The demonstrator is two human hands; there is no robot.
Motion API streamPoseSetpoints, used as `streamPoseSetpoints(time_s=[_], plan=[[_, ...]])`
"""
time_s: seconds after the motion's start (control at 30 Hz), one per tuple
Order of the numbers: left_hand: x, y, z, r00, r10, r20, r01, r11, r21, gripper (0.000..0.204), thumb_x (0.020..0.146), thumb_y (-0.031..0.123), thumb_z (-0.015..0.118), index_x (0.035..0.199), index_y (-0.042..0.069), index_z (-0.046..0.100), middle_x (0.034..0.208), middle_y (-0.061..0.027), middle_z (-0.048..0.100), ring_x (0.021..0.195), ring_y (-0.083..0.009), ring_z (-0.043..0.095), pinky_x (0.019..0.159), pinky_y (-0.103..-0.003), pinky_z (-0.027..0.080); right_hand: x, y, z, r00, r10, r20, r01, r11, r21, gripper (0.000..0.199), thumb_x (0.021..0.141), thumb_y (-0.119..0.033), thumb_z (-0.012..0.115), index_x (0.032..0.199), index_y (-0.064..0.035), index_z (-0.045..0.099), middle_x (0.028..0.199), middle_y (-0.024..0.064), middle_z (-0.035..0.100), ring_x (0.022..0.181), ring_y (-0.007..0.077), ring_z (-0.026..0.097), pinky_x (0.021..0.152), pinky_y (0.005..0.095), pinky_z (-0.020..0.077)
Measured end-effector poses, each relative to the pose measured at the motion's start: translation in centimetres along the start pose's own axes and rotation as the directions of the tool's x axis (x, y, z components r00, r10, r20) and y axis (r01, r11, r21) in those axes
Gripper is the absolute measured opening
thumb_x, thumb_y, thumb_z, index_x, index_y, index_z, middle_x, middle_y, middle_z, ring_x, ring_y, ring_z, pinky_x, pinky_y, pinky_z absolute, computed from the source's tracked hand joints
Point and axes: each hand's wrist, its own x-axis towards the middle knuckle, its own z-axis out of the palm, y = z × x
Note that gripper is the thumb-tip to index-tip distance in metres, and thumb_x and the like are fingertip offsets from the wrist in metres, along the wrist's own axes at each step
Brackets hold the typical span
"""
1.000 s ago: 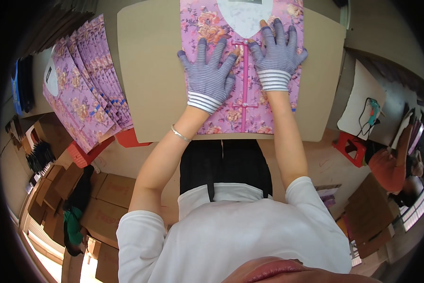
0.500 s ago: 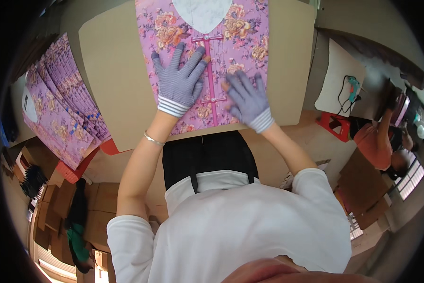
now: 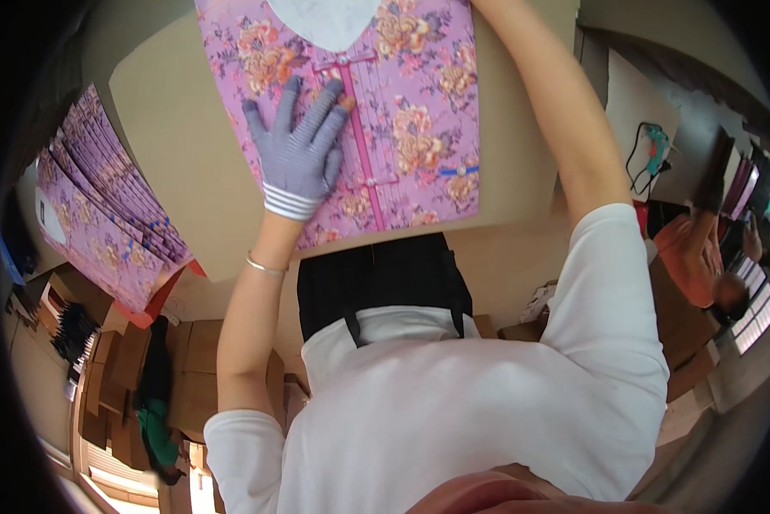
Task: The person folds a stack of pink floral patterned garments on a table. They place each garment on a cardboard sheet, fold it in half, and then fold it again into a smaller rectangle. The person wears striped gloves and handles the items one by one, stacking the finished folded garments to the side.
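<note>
My left hand [image 3: 301, 154], in a grey glove with a white-striped cuff, lies flat with fingers spread on a purple floral garment-shaped piece [image 3: 419, 184]. Its fingers rest just left of the pink centre strip, which has bow-like fastenings. A white rounded area [image 3: 327, 19] fills the neckline at the top, and a small blue band [image 3: 459, 170] shows near the lower right edge. Under the piece is a tan board [image 3: 167, 163]. My right arm [image 3: 565, 111] stretches up past the upper edge, so the right hand is out of sight.
At the left, a fanned stack of matching floral pieces [image 3: 115, 223] rests on a red support [image 3: 158, 300]. A teal glue gun [image 3: 656, 147] with a black cord lies at the right. Brown boxes [image 3: 192, 368] and a person in green [image 3: 155, 428] are lower left; a person in orange [image 3: 692, 261] is far right.
My right hand has left the floral piece and reached up out of view. In the picture, the left hand and the piece sit a little further left; the left hand still lies flat on it.
</note>
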Motion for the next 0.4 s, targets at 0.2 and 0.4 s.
streamPoseSetpoints(time_s=[0.2, 0.4], plan=[[-0.5, -0.3, 0.4, 0.999, 0.038, -0.027, -0.037, 0.997, 0.066, 0.049, 0.08, 0.017, 0.058, 0.129, 0.023, 0.062, 0.147, 0.0021, 0.049, 0.137, -0.0352, 0.04, 0.107, -0.073, 0.015, -18.6, -14.8, -11.6, 0.931, -0.027, 0.363, -0.055, 0.975, 0.214, 0.048, 0.083, -0.036, 0.06, 0.123, -0.0085, 0.06, 0.141, 0.0101, 0.053, 0.131, 0.0271, 0.05, 0.105, 0.0585, 0.0346], [-0.9, -1.3, 1.3, 0.985, 0.171, -0.012, -0.166, 0.973, 0.162, 0.047, 0.085, 0.022, 0.056, 0.132, 0.017, 0.06, 0.15, -0.0017, 0.046, 0.139, -0.0377, 0.037, 0.11, -0.069, 0.017, -29.9, -24.0, -20.4, 0.853, 0.084, 0.516, -0.402, 0.736, 0.545, 0.052, 0.09, -0.035, 0.06, 0.136, -0.011, 0.055, 0.148, 0.0105, 0.047, 0.14, 0.0273, 0.041, 0.119, 0.0514, 0.0211]])
